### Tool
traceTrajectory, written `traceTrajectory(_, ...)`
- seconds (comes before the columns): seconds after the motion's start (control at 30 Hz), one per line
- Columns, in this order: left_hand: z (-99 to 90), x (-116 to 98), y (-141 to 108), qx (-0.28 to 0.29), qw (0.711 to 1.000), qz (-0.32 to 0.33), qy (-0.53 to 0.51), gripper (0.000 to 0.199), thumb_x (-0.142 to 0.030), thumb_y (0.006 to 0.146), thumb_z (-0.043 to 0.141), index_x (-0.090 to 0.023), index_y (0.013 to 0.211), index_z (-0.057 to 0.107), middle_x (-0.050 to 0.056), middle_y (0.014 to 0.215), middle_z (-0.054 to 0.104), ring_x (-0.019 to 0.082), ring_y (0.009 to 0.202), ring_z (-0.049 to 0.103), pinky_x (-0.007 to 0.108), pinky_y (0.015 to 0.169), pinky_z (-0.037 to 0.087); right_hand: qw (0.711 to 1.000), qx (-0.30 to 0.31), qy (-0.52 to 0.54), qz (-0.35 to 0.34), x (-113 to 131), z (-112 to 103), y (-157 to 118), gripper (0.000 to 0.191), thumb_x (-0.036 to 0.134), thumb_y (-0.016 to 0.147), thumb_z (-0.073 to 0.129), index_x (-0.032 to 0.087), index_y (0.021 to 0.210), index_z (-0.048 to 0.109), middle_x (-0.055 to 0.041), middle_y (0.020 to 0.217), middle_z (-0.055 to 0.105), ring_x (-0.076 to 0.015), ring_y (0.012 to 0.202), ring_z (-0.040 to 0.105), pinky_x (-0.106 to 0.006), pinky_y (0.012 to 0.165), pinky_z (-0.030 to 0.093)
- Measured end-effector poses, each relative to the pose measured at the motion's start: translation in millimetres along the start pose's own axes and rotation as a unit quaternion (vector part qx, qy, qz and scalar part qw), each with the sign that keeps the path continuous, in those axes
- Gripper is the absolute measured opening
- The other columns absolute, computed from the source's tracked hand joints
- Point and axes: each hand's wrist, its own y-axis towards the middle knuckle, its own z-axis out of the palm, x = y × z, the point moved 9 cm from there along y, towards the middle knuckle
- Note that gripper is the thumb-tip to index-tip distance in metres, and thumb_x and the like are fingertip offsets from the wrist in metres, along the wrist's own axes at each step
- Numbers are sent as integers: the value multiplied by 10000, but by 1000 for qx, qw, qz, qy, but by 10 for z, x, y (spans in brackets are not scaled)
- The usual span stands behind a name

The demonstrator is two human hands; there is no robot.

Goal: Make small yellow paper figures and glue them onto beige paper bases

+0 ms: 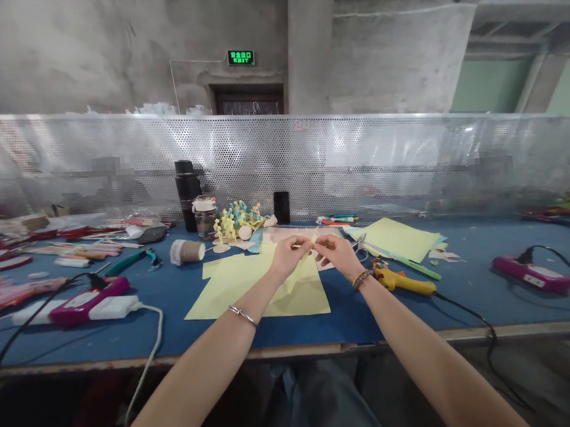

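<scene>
My left hand and my right hand meet over the table, thumbs and fingertips pinched together. Between them is a small piece of yellow paper, mostly covered by the fingers, so its shape cannot be made out. Large pale yellow sheets lie flat below the hands. To the right of my right hand are scissors, partly hidden, and a yellow glue gun with a black cord. A cluster of yellow and blue paper shapes stands behind my left hand.
More yellow sheets and a green strip lie right. A paper cup rests on its side near a jar, black bottle and phone. Left are pliers and a purple power strip; another power strip sits far right.
</scene>
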Motion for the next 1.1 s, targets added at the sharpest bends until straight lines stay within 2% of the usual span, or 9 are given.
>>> traceTrajectory(0.13,-19,13,0,-6,1000,-8,-16,249,-384,717,615,-138,755,630,43,731,651,151,644,628,243,568,485,999,-28,33,6,-23,-64,6,321,403,657,667,153,830,564,-7,679,608,-129,551,621,-221,453,505)
traceTrajectory(0.33,22,67,-32,8,997,-55,-54,249,-375,722,623,-135,791,629,53,784,659,141,656,638,233,580,504,999,-18,37,-8,-4,-55,2,330,388,654,674,158,859,556,-17,750,621,-114,533,614,-217,452,504)
traceTrajectory(0.53,18,75,-41,7,996,-68,-61,285,-402,700,646,-140,810,630,55,804,660,132,636,630,243,589,506,1000,-16,17,-10,-3,-52,7,349,426,635,681,144,816,584,-20,666,617,-129,518,612,-226,443,504)
traceTrajectory(0.7,-15,36,-43,-8,997,-59,-39,267,-392,705,639,-141,795,629,47,775,653,131,626,623,226,551,486,1000,-15,0,7,-17,-49,6,317,416,649,670,135,787,621,-17,605,608,-132,515,607,-233,457,507)
traceTrajectory(0.9,13,-15,-41,10,999,-35,-11,247,-381,719,621,-142,782,624,37,745,639,117,584,602,204,485,448,1000,-6,-15,16,-15,-26,-1,300,422,668,651,138,759,621,-15,611,597,-123,501,591,-223,442,489)
traceTrajectory(1.1,18,-33,-26,9,1000,-13,-20,259,-322,678,666,-139,855,622,37,707,651,130,600,609,232,553,469,1000,8,-7,12,-36,-9,14,297,436,696,619,149,766,588,0,639,568,-107,502,579,-205,416,469)
